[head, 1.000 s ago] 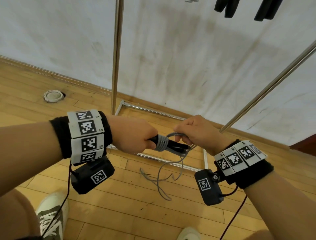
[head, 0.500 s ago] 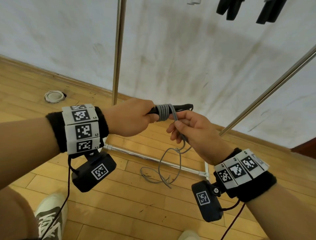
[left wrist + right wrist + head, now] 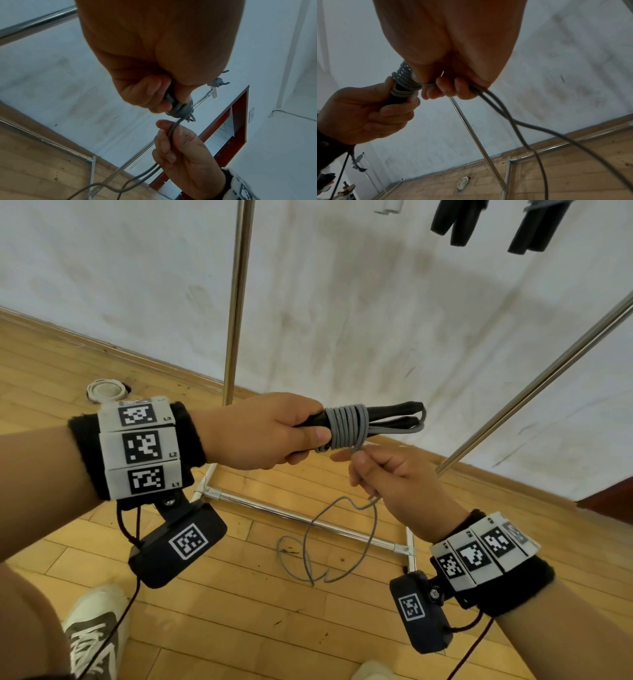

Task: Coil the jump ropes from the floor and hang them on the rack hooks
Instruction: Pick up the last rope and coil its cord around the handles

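Between thumb and curled fingers, the right hand (image 3: pixel 390 477) pinches the doubled grey rope (image 3: pixel 346 428) just under the wraps, while the left hand (image 3: pixel 260 431) is clamped round the black handles (image 3: pixel 394 414) with its thumb pinning the first turns. I'd say keep steady tension and lay each turn snug beside the last, letting the slack (image 3: pixel 329 546) feed up off the wooden floor (image 3: pixel 239 628). Bundle's held mid-air in front of the rack (image 3: pixel 236 302), long axis roughly level, handle tips pointing away from the left hand.
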`<state>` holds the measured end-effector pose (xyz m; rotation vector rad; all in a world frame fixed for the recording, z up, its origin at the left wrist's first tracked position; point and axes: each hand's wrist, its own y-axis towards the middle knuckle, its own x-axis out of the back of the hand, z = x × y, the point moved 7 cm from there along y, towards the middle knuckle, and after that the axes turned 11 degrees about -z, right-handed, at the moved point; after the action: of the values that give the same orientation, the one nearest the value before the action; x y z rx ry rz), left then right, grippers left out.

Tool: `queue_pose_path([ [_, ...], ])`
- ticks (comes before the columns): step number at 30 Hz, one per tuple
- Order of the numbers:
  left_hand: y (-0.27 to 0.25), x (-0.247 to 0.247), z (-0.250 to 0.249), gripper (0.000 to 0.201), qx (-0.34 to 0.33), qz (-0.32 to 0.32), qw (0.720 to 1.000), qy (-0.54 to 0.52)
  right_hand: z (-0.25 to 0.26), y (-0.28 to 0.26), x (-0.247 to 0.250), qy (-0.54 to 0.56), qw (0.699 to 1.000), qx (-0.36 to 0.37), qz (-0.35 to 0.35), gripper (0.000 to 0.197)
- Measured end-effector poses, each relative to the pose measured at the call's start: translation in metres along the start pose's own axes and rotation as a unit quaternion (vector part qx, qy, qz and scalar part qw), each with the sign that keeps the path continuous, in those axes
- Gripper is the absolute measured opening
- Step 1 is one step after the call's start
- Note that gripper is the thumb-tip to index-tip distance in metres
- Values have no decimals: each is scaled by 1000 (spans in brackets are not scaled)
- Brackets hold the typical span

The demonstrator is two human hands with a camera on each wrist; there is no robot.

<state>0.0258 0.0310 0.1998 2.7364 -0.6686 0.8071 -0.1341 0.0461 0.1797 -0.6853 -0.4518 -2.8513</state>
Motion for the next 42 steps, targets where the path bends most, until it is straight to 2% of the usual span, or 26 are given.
queue_pose_path([
  [2,-3,-1,-3,18,-9,26,1000,5,-2,0,2,-40,999,18,14,28],
  [4,-8,-5,-8,13,-27,56,998,5,-8,1,4,-51,998,16,25,22],
  [6,-12,-8,-12,17,-43,84,996,4,-13,0,0,-83,995,19,45,21],
  [9,-16,-14,-13,16,-57,120,990,42,-31,-4,-4,-171,980,-24,100,38],
  [11,-18,-21,-10,19,-55,148,985,71,-36,-6,7,-170,981,-53,81,48],
  [14,-23,-33,-3,19,-49,190,973,125,-37,-2,1,-201,970,-29,135,19],
  [19,-23,-52,14,19,-27,212,949,233,-39,5,-2,-123,977,-82,156,22],
  [22,-19,-54,20,21,-21,194,943,271,-38,7,-2,-86,975,-130,155,24],
  [25,-12,-47,26,22,-8,166,943,287,-36,15,5,-73,979,-157,112,28],
  [29,-3,-37,35,22,11,125,949,289,-24,13,8,-71,979,-162,99,17],
  [33,4,-24,32,22,14,63,966,252,-14,9,10,-33,988,-141,56,7],
  [37,9,-10,23,20,0,-14,981,194,-6,2,9,16,994,-102,-35,13],
  [42,8,-5,14,19,-11,-58,990,131,-6,-10,8,45,991,-63,-112,10],
])
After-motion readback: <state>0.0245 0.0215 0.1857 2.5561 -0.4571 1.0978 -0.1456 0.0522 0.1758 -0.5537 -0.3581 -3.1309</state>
